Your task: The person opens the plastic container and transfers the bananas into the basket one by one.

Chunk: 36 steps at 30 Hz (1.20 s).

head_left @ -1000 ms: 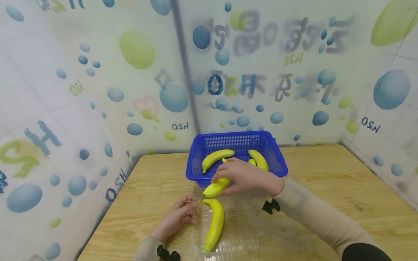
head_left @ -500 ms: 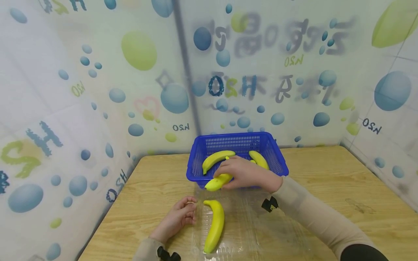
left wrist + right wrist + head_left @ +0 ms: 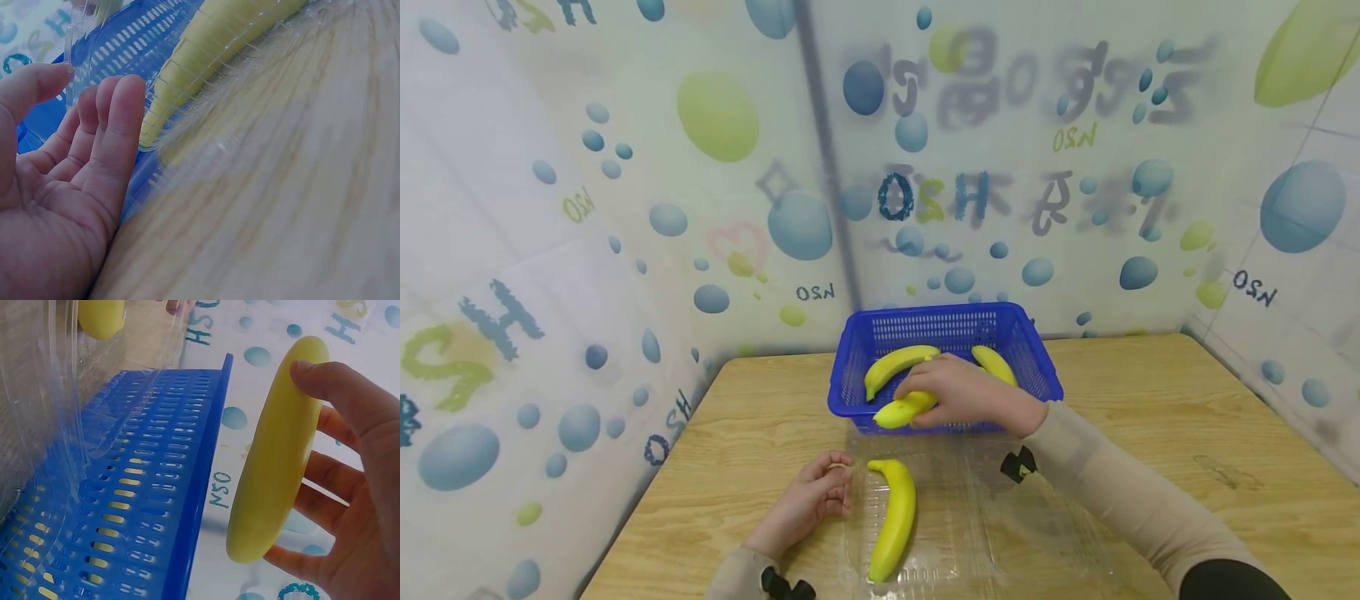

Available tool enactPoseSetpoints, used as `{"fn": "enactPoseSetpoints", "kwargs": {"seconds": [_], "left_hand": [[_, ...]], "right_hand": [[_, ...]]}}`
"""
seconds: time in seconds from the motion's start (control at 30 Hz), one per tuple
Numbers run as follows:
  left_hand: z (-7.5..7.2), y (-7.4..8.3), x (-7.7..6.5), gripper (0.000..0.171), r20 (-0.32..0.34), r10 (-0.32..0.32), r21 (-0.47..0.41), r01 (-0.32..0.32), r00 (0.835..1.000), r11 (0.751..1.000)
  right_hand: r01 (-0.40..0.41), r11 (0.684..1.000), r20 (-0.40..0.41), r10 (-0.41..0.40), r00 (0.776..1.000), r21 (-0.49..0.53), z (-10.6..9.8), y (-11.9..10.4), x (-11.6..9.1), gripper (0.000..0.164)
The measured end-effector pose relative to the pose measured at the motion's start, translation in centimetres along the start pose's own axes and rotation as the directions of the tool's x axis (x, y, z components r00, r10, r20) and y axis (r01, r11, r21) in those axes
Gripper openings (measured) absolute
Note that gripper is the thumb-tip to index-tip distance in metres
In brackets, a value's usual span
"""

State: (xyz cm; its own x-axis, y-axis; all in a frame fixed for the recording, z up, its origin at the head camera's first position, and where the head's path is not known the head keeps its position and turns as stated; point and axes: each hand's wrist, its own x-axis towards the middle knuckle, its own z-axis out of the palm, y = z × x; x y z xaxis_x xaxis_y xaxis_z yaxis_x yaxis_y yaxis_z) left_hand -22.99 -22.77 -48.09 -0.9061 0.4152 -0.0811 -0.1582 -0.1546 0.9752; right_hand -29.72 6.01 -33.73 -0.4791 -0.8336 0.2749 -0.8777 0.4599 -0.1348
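Note:
My right hand (image 3: 966,390) grips a yellow banana (image 3: 898,412) over the near rim of the blue basket (image 3: 850,410). In the right wrist view, the thumb and fingers hold the banana (image 3: 278,450) from both sides, above the basket's rim. A clear plastic container (image 3: 943,500) lies in front of the basket, with another banana (image 3: 895,521) lengthwise along its left side. At the container's left wall rests my left hand (image 3: 805,504). Its fingers are loosely bent in the left wrist view, and the thumb tip (image 3: 62,74) lies at the clear plastic edge.
More bananas lie in the basket: one at the left (image 3: 898,364) and one at the right (image 3: 994,364). The container's transparent lid part (image 3: 1045,533) spreads rightward over the wooden table (image 3: 1150,417). A patterned curtain (image 3: 1037,208) stands behind the table.
My right hand has moved away from me and slightly upward with the banana, from above the container to the basket's near rim. The left hand and the banana in the container stay put.

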Motion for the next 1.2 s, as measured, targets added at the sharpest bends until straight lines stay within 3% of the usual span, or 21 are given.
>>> {"fn": "enactPoseSetpoints", "kwargs": {"seconds": [1.2], "left_hand": [[-0.2, 0.0, -0.1, 0.018, 0.022, 0.012, 0.001, -0.012, 1.0, 1.0]], "right_hand": [[-0.072, 0.997, -0.06, 0.072, 0.996, -0.002, 1.3, 2.2, 0.6, 0.03]]}}
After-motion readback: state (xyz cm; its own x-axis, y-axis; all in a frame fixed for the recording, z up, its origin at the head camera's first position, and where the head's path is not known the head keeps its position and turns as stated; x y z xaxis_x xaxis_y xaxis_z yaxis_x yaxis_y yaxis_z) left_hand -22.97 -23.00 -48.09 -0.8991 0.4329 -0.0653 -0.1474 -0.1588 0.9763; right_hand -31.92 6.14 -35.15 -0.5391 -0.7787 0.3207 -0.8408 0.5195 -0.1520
